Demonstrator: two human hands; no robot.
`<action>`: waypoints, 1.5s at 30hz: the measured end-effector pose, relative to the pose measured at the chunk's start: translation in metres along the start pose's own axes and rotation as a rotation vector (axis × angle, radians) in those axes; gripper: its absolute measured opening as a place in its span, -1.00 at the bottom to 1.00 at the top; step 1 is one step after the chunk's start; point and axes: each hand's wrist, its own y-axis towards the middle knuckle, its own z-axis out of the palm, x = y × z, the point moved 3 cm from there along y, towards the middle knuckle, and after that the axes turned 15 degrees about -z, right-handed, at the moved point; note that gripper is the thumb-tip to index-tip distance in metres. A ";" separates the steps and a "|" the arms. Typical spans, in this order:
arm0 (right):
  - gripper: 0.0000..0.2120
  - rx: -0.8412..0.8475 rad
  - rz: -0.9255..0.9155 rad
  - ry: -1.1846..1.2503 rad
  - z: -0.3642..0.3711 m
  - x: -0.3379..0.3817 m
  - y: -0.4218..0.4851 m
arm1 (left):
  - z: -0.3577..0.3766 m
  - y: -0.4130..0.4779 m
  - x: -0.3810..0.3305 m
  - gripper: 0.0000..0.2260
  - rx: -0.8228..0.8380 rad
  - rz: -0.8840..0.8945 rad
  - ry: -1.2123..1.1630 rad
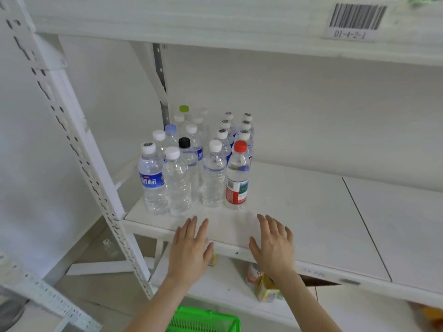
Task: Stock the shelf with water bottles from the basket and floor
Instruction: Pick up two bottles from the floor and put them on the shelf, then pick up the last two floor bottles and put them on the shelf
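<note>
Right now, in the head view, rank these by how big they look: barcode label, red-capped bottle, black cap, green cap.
1. barcode label and red-capped bottle: similar area, not ranked apart.
2. black cap.
3. green cap: smallest, but it stands farther back, so its true size is unsure.

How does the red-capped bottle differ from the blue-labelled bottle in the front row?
Cap: the red-capped bottle has a red one, the blue-labelled bottle a white one with dark print. Label: red and white on the red-capped bottle, blue with white characters on the blue-labelled bottle. Place: the red-capped bottle ends the front row on the right, the blue-labelled bottle on the left. Both stand upright and capped on the shelf.
</note>
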 end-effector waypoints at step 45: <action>-0.29 0.682 0.577 0.005 -0.046 -0.068 -0.556 | 0.172 -0.437 -0.134 -0.35 0.667 0.215 0.241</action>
